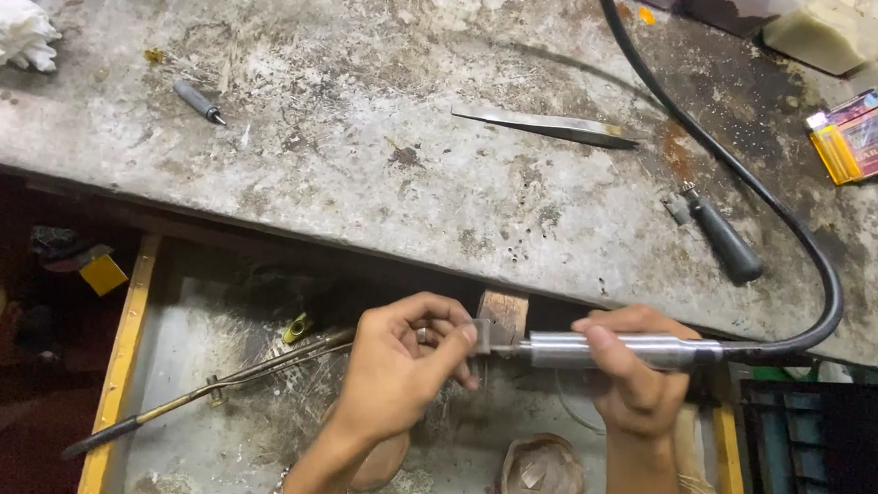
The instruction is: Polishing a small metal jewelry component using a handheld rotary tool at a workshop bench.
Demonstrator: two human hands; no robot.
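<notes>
Steel handpiece in the right hand, fingers wrapped round it, its tip pressed to a small metal piece pinched in the left hand against the wooden bench peg — grinding looks under way. Next calls for a steady tip. The scarred grey bench holds tweezers; the black flexible shaft loops right.

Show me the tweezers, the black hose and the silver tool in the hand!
Tweezers (550, 127), head view, middle of the flat blades.
Black hose (762, 194), head view, mid-curve on the bench.
Silver tool (564, 349), head view, bare metal barrel left of the right hand (633, 372).
</notes>
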